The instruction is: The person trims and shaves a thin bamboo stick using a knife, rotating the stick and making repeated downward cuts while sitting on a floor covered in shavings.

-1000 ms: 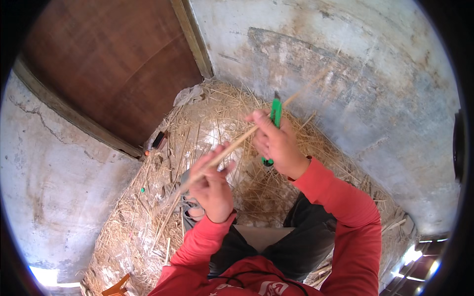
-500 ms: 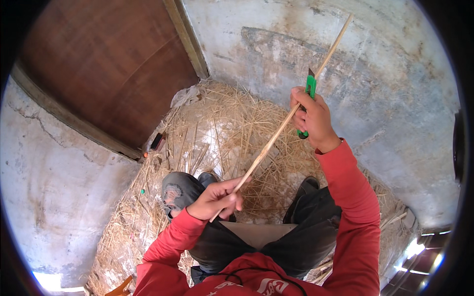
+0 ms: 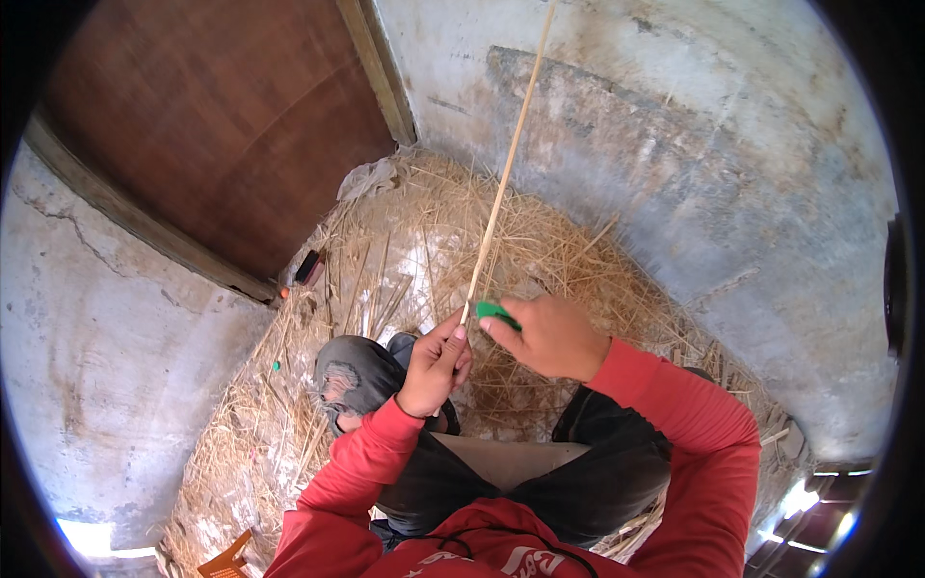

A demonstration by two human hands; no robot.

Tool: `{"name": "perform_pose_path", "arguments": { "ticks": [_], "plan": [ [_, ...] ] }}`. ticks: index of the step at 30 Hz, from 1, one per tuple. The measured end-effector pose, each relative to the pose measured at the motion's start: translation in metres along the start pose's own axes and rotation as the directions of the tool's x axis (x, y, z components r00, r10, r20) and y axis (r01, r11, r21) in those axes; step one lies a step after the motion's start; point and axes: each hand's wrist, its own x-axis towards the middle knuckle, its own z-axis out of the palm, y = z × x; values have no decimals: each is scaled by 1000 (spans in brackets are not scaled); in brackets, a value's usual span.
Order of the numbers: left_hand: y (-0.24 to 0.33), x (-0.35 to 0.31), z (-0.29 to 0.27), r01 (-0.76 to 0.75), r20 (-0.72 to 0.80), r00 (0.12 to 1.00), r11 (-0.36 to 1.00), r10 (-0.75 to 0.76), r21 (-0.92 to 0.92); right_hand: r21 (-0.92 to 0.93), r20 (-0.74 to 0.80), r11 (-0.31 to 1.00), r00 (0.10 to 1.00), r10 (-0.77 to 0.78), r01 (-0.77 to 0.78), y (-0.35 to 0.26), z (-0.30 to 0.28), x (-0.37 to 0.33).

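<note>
My left fingers (image 3: 453, 349) pinch the near end of a long thin cane strip (image 3: 503, 183), which rises far toward the grey wall (image 3: 674, 173). My right hand (image 3: 549, 337) closes on a green-handled knife (image 3: 496, 312) touching it, above the straw (image 3: 405, 260).

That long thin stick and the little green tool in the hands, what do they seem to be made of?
The stick looks like a split strip of cane or bamboo: pale tan, matte, straight and very slim. The green tool in the right hand seems plastic, bright and smooth; most of it is hidden. The left hand pinches the stick's lower end.
</note>
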Motion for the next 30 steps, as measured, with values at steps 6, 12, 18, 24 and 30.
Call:
{"name": "perform_pose_path", "arguments": {
  "ticks": [6,12,18,24,30],
  "plan": [
    [-11,1,-9,11,8,1000,1000,-11,21,22,-42,999,998,41,-41,14,33,12],
    [-16,-7,-14,97,-8,995,988,-97,119,-143,48,975,982,180,-172,38,25,36],
    [-25,-44,-30,53,99,993,995,-61,82,33,-546,927,770,331,-375,167,-77,43],
    [-15,-5,-18,-10,-9,1000,999,9,-34,73,-412,993,903,117,-95,66,-38,22],
    [-17,-2,-2,-33,-71,997,999,36,37,-9,-45,1000,999,9,-9,12,19,13]
  ]
}}
